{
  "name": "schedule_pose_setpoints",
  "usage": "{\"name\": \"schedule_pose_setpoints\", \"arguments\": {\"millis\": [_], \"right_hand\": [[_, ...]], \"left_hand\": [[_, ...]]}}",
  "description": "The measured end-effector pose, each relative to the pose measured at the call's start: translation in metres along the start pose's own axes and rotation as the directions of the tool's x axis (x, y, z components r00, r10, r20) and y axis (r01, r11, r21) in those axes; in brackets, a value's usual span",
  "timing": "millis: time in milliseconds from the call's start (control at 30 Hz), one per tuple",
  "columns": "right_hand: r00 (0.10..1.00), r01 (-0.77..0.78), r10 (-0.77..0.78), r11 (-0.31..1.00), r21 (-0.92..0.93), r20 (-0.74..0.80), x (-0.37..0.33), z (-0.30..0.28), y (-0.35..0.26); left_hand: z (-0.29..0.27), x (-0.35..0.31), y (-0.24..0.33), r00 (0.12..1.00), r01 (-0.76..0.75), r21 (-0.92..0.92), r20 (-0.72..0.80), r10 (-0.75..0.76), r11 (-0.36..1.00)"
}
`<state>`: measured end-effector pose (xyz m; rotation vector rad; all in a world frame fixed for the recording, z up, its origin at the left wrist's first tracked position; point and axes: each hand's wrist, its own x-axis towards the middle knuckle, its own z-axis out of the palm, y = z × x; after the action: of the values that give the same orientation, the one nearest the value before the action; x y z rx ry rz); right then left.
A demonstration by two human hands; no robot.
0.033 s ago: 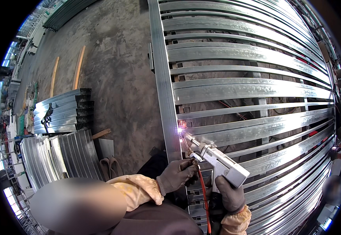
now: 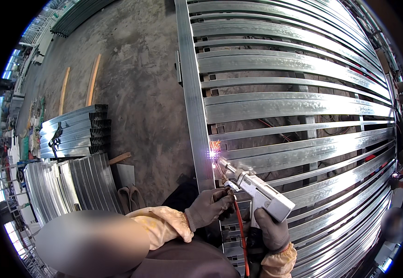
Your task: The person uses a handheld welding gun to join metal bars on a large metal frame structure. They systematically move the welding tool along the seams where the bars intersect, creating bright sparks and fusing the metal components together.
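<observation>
In a grey glove, my right hand (image 2: 273, 230) wraps the grip of a white-and-silver welding gun (image 2: 268, 197). The gun points up and left. At its tip, a bright pink-white glow with orange sparks (image 2: 214, 149) sits where a long flat metal rail (image 2: 196, 106) meets a crossbar (image 2: 303, 142). My left hand (image 2: 209, 208), also gloved, closes its fingers on a metal wire-feed fitting (image 2: 229, 185) just below the gun's nozzle. A red hose (image 2: 241, 231) runs down from that fitting. Both forearms are in pale sleeves; the left fingertips are partly hidden.
Parallel galvanized bars (image 2: 284, 106) fill the right side, with gaps between them and cables (image 2: 280, 134) beneath. Bundled metal profiles (image 2: 74, 132) and stacked panels (image 2: 67, 185) lie at left, near wooden battens (image 2: 93, 81) on the concrete floor (image 2: 136, 92). Another person (image 2: 398, 222) is at the far right.
The sparks at the weld point flare taller and more orange. My hands and the gun show no visible movement.
</observation>
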<state>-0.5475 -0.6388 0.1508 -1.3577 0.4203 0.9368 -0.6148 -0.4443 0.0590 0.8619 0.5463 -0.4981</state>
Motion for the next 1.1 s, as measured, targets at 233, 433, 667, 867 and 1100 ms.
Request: {"name": "schedule_pose_setpoints", "arguments": {"millis": [233,433,667,867,1100], "right_hand": [[0.998,-0.005,0.005,1.0,0.005,0.06,0.0,-0.006,0.004],[1.0,-0.003,0.003,1.0,0.024,0.01,-0.004,0.006,-0.007],[1.0,0.01,-0.01,0.998,-0.066,0.004,-0.002,-0.001,0.0],[1.0,-0.013,0.012,0.999,0.049,0.012,-0.005,0.007,-0.007],[0.999,0.006,-0.005,1.0,-0.03,0.033,-0.003,0.002,-0.003]], "left_hand": [[0.0,0.0,-0.001,0.999,0.026,0.002,0.028,-0.026,1.0],[0.001,-0.002,0.0,0.998,0.054,0.003,0.01,-0.054,0.999],[0.002,-0.001,-0.002,1.0,-0.005,-0.004,0.021,0.006,1.0],[0.001,-0.002,0.002,0.998,0.056,-0.005,0.02,-0.056,0.998],[0.0,0.0,-0.001,1.0,0.02,0.012,0.024,-0.02,1.0]]}}
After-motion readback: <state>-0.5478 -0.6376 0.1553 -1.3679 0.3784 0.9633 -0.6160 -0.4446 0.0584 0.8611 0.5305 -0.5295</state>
